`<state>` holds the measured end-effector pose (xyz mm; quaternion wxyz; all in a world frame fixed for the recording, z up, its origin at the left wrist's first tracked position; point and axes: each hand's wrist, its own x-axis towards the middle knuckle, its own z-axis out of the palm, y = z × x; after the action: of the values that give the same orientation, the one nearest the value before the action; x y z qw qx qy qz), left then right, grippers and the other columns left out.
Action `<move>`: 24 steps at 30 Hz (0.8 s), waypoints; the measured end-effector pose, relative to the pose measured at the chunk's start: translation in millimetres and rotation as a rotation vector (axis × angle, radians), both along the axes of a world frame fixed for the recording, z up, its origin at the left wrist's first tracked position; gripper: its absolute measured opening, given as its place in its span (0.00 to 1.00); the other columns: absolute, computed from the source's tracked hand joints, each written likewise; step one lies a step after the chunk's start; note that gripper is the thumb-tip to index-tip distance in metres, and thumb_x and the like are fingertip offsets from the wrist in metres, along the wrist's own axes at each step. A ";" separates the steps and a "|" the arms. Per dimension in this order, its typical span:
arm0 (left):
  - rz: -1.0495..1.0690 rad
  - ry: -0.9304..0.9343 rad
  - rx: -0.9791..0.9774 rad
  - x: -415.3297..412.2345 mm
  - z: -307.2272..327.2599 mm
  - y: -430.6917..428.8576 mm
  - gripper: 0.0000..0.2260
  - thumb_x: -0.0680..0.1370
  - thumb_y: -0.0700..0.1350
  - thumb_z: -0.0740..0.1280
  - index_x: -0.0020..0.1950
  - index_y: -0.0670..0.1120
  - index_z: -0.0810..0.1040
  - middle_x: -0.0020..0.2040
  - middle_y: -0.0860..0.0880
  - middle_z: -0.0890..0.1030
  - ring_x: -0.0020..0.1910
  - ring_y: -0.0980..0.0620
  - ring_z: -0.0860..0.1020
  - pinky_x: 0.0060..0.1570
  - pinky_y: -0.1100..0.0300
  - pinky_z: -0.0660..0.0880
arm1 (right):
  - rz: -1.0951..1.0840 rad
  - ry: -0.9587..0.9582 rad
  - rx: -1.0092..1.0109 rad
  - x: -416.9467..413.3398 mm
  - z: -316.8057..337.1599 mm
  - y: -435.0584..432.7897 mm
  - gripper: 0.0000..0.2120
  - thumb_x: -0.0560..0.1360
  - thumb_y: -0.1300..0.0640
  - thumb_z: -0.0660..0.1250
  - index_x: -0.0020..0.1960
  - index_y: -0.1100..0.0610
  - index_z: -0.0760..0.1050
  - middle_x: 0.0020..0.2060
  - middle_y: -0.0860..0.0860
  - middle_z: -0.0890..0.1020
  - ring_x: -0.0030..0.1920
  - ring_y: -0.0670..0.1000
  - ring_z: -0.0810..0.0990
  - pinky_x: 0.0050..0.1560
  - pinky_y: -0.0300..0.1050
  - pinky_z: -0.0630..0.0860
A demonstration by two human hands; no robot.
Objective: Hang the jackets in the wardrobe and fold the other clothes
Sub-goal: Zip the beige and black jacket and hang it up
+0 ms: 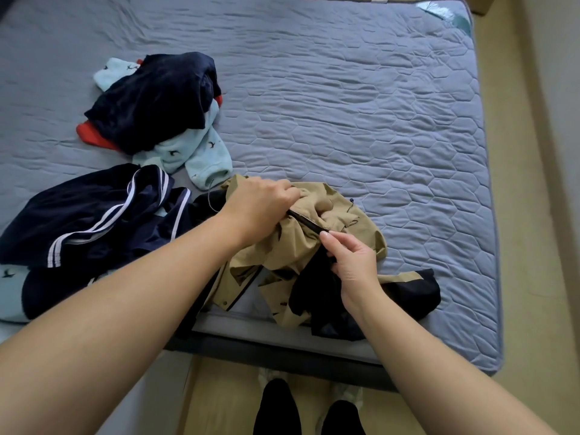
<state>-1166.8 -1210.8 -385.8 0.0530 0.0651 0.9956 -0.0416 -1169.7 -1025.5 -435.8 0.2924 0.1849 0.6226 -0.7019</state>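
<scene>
A: Where is the tan jacket (292, 249)?
B: Crumpled at the mattress's (392, 127) near edge; the left hand (260, 208) grips its bunched cloth; the right hand (353, 262) pinches the black zip edge (309, 225).
A: Risk?
B: Tugging while it is bunched may jam the zip; it could slip off the edge.

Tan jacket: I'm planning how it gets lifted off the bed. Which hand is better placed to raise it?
Left, probably. The left hand grips a full bunch of the tan jacket near its far end, while the right hand only pinches the black zipper edge.
</scene>
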 end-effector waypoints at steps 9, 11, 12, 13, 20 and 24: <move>0.380 0.190 0.434 32.2 -30.7 6.6 0.14 0.71 0.51 0.70 0.48 0.46 0.70 0.45 0.50 0.72 0.44 0.49 0.72 0.43 0.55 0.69 | 0.126 -0.032 0.064 -5.3 -2.9 25.0 0.04 0.73 0.55 0.72 0.47 0.53 0.81 0.41 0.46 0.82 0.46 0.46 0.79 0.48 0.42 0.74; 0.437 0.111 0.431 55.4 -43.8 12.4 0.17 0.70 0.52 0.70 0.54 0.47 0.70 0.50 0.51 0.72 0.48 0.48 0.73 0.44 0.55 0.70 | 0.152 -0.031 0.069 -8.8 -3.4 32.6 0.02 0.73 0.55 0.72 0.45 0.52 0.81 0.39 0.45 0.83 0.45 0.45 0.79 0.46 0.40 0.74; 0.436 0.018 0.398 62.0 -50.5 14.9 0.23 0.70 0.53 0.70 0.61 0.48 0.70 0.56 0.50 0.72 0.54 0.47 0.73 0.47 0.54 0.70 | 0.185 -0.026 0.076 -10.1 -3.2 36.2 0.01 0.73 0.55 0.72 0.45 0.52 0.81 0.38 0.44 0.83 0.44 0.45 0.79 0.44 0.39 0.73; 0.449 -0.060 0.388 63.8 -55.3 17.3 0.27 0.69 0.54 0.70 0.66 0.50 0.68 0.61 0.50 0.71 0.59 0.47 0.72 0.51 0.53 0.70 | 0.227 -0.023 0.077 -11.0 -2.6 40.1 0.01 0.74 0.56 0.72 0.44 0.53 0.81 0.37 0.44 0.83 0.43 0.45 0.79 0.44 0.39 0.73; 0.524 -0.136 0.815 27.8 -47.4 51.6 0.11 0.76 0.39 0.58 0.55 0.44 0.76 0.52 0.44 0.81 0.53 0.42 0.77 0.52 0.50 0.74 | 0.262 0.091 0.345 -26.9 21.6 58.8 0.04 0.75 0.55 0.69 0.49 0.51 0.75 0.43 0.50 0.79 0.39 0.46 0.77 0.38 0.37 0.72; 0.554 -0.280 0.786 9.2 -20.5 53.1 0.10 0.76 0.41 0.55 0.38 0.51 0.72 0.48 0.47 0.79 0.52 0.42 0.76 0.53 0.50 0.72 | 0.512 0.452 0.539 -14.2 51.2 44.6 0.29 0.64 0.41 0.71 0.60 0.45 0.64 0.45 0.46 0.75 0.45 0.48 0.76 0.43 0.40 0.72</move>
<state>-1157.6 -1157.7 -406.4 0.1665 -0.1815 0.8992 0.3616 -1183.9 -980.9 -384.6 0.2545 -0.0639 0.8578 -0.4420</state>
